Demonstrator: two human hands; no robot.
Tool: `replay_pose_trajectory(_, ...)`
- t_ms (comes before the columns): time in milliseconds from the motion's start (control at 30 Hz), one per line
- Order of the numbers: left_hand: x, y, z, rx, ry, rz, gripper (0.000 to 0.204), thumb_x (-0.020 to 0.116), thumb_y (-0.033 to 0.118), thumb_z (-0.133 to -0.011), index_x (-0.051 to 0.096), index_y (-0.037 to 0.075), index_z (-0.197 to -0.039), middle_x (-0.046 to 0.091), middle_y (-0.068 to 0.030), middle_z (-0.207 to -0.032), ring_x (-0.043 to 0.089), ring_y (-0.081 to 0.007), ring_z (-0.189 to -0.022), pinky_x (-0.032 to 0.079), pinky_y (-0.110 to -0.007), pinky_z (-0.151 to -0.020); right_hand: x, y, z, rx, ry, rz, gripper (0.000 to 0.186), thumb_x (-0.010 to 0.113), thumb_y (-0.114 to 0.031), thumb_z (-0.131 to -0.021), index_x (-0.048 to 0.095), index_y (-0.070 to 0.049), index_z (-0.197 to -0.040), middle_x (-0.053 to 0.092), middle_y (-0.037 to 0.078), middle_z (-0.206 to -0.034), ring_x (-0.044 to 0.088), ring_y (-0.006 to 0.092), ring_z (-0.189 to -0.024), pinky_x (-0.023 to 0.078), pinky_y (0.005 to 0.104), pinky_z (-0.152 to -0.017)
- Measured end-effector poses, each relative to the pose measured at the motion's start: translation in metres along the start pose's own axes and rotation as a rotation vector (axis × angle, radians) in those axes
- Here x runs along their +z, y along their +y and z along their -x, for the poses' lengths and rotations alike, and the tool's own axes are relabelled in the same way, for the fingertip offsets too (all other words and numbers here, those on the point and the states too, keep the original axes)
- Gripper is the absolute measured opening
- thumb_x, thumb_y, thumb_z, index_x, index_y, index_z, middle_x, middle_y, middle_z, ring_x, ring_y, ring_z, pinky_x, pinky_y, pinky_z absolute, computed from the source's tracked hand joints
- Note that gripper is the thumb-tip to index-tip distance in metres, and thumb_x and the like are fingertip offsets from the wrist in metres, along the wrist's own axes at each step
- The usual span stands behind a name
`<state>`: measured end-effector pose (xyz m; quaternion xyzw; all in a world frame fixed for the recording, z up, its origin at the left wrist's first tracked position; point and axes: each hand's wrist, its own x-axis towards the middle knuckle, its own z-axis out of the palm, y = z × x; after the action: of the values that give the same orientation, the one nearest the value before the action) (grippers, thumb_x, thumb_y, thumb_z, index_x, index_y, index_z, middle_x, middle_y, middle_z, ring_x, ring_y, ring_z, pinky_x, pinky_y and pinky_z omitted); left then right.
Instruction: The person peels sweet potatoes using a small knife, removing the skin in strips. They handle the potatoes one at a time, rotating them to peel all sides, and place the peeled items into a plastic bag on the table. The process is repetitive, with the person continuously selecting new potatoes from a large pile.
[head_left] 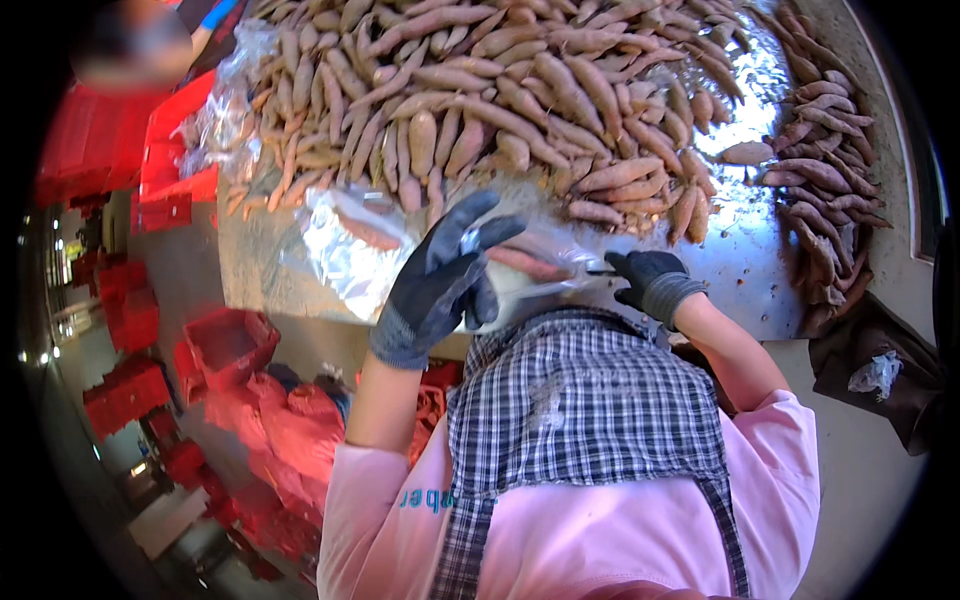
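Observation:
My left hand (pixel 435 285), in a dark grey glove, has its fingers spread beside a clear plastic bag (pixel 525 292). A reddish sweet potato (pixel 528 263) lies in or under that film, between my hands. My right hand (pixel 655 282), gloved as well, is closed at the bag's right end. A thin dark piece shows at its fingertips; what it grips is too small to make out. To the left of my left hand, another clear bag (pixel 345 285) lies on the table with a sweet potato (pixel 368 232) in it.
A large heap of sweet potatoes (pixel 500 90) covers the far part of the metal table (pixel 262 255). More sweet potatoes (pixel 825 170) line the right side. Red crates (pixel 228 345) and red sacks (pixel 290 425) stand at left. A person's arm (pixel 205 35) shows at the far left.

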<state>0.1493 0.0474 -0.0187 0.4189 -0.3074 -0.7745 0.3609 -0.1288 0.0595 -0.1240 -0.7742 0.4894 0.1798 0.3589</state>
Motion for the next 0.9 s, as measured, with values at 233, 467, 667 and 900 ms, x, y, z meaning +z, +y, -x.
replay_pose_trajectory(233,0.025,-0.005,-0.036,-0.139,-0.057,0.086,0.061,0.057,0.017,-0.085,0.028,0.004,-0.137,0.049,-0.0203,-0.126,0.062,-0.0163,-0.059,0.047,-0.023,-0.048,-0.041,0.055,-0.047,-0.099,0.587,-0.605,0.028,0.060,-0.018,-0.084,0.060,-0.008,-0.110,0.066,0.012,-0.088,0.064,0.0185,-0.078,0.049,0.0299,-0.069)
replay_pose_trajectory(467,0.032,0.005,-0.072,-0.151,-0.196,0.178,0.052,0.051,0.014,-0.089,0.030,0.003,-0.136,0.052,-0.0198,-0.121,0.063,-0.0182,-0.069,0.052,-0.026,-0.057,-0.095,0.075,-0.149,0.122,0.919,-0.479,0.044,0.063,-0.031,-0.079,0.054,-0.013,-0.118,0.060,0.016,-0.111,0.057,0.0348,-0.101,0.045,0.0375,-0.086)
replay_pose_trajectory(667,-0.003,-0.016,-0.103,-0.043,-0.040,0.217,0.052,0.051,0.022,-0.091,0.029,0.005,-0.135,0.049,-0.0169,-0.124,0.063,-0.0155,-0.070,0.051,-0.025,-0.060,-0.122,0.071,-0.135,0.088,0.374,-1.224,0.046,0.067,-0.029,-0.080,0.056,-0.001,-0.114,0.064,0.012,-0.095,0.058,0.0173,-0.088,0.046,0.0298,-0.076)
replay_pose_trajectory(900,0.014,-0.041,-0.149,-0.080,0.084,-0.048,0.041,0.056,0.025,-0.090,0.045,0.008,-0.125,0.057,-0.0003,-0.105,0.053,-0.0088,-0.064,0.044,-0.021,-0.056,-0.065,0.069,-0.073,-0.547,0.680,-0.501,0.051,0.067,-0.014,-0.077,0.050,-0.004,-0.123,0.057,0.016,-0.115,0.055,0.0279,-0.108,0.042,0.0350,-0.094)
